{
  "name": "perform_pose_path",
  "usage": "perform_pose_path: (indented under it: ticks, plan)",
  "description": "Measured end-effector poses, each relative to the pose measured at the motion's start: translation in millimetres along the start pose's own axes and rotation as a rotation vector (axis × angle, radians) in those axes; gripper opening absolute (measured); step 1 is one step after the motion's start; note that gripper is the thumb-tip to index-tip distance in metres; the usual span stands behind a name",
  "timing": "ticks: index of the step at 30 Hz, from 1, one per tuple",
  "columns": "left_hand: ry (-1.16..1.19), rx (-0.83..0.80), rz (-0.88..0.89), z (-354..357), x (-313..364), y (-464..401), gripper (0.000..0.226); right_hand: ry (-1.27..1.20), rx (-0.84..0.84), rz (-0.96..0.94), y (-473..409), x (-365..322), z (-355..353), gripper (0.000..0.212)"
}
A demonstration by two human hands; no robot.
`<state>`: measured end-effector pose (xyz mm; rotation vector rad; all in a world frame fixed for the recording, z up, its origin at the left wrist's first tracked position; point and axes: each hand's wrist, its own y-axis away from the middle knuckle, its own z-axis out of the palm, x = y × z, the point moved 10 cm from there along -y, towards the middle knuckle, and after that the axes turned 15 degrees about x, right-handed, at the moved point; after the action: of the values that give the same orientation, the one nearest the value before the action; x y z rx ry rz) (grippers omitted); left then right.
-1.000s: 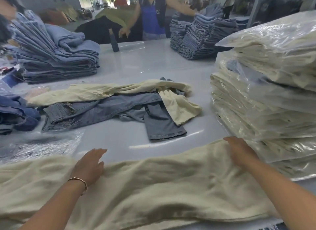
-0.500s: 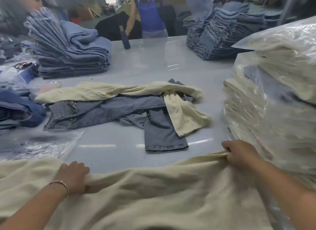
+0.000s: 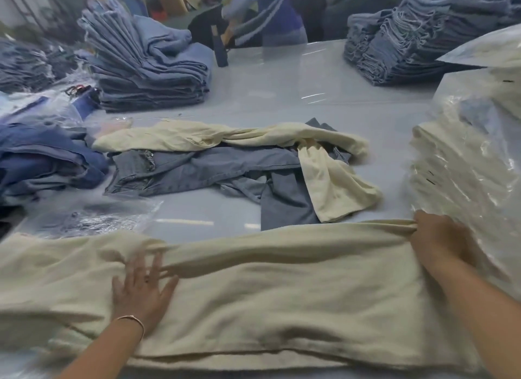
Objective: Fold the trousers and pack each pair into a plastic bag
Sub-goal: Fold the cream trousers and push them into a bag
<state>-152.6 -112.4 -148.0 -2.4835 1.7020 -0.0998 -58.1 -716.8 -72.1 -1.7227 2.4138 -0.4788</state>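
Observation:
A pair of cream trousers (image 3: 267,299) lies stretched across the near edge of the table, wrinkled along its far edge. My left hand (image 3: 142,288) lies flat on the cloth with its fingers spread, left of centre. My right hand (image 3: 439,240) grips the far right edge of the same trousers, fingers curled into the fabric. A crumpled clear plastic bag (image 3: 93,218) lies flat on the table beyond my left hand.
Loose cream and grey-blue trousers (image 3: 242,164) lie heaped mid-table. A tall stack of bagged cream trousers (image 3: 468,164) stands at the right. Folded denim stacks (image 3: 146,71) (image 3: 408,45) sit at the back, darker denim (image 3: 42,158) at the left. A person (image 3: 270,17) works across the table.
My left hand has let go of the bunched cloth and now lies flat with spread fingers, nearer me. My right hand still holds the far edge. The trousers lie flatter.

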Motion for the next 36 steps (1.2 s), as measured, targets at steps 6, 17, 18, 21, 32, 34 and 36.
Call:
perform_pose_path:
  ticks: [6, 17, 18, 21, 32, 34, 36]
  plan:
    - [0.032, 0.021, -0.118, 11, -18, 9, 0.077, 0.27, -0.129, -0.103, 4, -28, 26, 0.044]
    - [0.433, 0.296, -0.249, -52, -97, -7, 0.027, -0.926, 0.112, -0.917, 211, -299, -98, 0.042]
    - [0.384, 0.391, -0.259, -67, -120, -6, 0.02, -0.961, 0.081, -0.963, 232, -313, -102, 0.035]
    - [0.266, 0.428, -0.38, -79, -201, 3, 0.019, -0.997, 0.014, -1.02, 273, -348, -106, 0.028]
    - [0.191, 0.213, -0.129, -43, -347, -16, 0.039, -0.779, 0.19, -0.888, 328, -414, -110, 0.021]
    - [0.211, 0.266, -0.049, -49, -346, -30, 0.038, -0.745, 0.236, -0.855, 337, -434, -118, 0.017]
    - [0.179, 0.294, 0.029, -53, -342, -40, 0.043, -0.713, 0.257, -0.8, 343, -453, -126, 0.018]
